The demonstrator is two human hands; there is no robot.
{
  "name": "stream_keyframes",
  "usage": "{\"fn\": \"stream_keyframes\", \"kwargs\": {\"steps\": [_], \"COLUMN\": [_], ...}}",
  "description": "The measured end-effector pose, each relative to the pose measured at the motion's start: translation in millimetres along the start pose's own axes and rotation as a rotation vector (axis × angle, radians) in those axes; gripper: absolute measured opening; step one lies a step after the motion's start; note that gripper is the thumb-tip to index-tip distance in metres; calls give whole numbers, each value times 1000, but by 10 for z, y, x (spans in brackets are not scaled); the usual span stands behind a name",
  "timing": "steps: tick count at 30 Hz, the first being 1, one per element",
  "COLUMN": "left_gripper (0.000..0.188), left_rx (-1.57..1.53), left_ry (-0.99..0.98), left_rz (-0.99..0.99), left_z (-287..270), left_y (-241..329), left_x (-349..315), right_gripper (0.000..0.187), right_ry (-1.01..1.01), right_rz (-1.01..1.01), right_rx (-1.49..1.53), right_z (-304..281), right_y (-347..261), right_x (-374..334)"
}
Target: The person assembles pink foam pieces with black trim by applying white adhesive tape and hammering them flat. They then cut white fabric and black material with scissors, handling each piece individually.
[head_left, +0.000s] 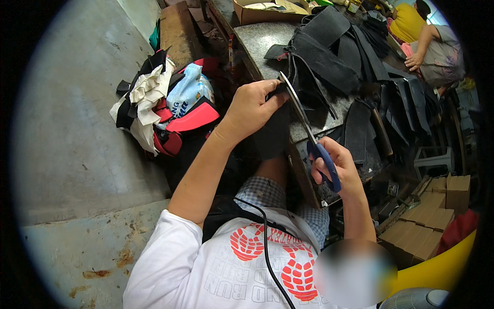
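My left hand (251, 107) pinches a piece of black material (272, 135), which hangs down in front of my lap. My right hand (340, 164) grips a pair of scissors (303, 114) by their dark blue handles. Their long metal blades point up and away, with the tips beside my left fingertips at the upper edge of the material. The blades look nearly closed, and I cannot tell whether they bite into it. Beyond my hands, black flat pieces (329, 64) lie heaped on a grey worktable (257, 44).
At left, a pile of black, red and cream scraps (149, 103) sits beside a wall. Far right are two people, one in yellow (407, 23) and one in grey (443, 54). A grey-white stool (434, 160) and cardboard boxes (419, 221) stand at right. A black cable (265, 237) crosses my shirt.
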State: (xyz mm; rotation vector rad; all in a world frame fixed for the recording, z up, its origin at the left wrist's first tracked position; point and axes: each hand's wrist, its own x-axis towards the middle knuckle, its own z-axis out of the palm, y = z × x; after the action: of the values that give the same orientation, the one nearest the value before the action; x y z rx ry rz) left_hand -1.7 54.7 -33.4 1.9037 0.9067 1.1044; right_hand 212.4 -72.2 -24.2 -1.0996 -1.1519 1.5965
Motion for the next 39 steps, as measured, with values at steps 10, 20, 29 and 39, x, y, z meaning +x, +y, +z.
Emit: {"fn": "stream_keyframes", "kwargs": {"steps": [10, 20, 29, 39], "left_gripper": [28, 37, 20, 31], "left_rx": [-13, -731, -54, -575], "left_ry": [2, 357, 511, 302], "left_rz": [-56, -378, -143, -394], "left_z": [-15, -5, -320, -516], "left_y": [53, -173, -356, 57], "left_x": [-88, -111, 119, -132], "right_gripper": [24, 68, 71, 70], "right_ry": [97, -68, -116, -162], "right_rz": [-126, -47, 32, 94], "right_rx": [-449, -162, -265, -264], "right_z": [23, -43, -70, -9], "right_y": [-7, -65, -100, -97], "right_x": [18, -14, 269, 473]}}
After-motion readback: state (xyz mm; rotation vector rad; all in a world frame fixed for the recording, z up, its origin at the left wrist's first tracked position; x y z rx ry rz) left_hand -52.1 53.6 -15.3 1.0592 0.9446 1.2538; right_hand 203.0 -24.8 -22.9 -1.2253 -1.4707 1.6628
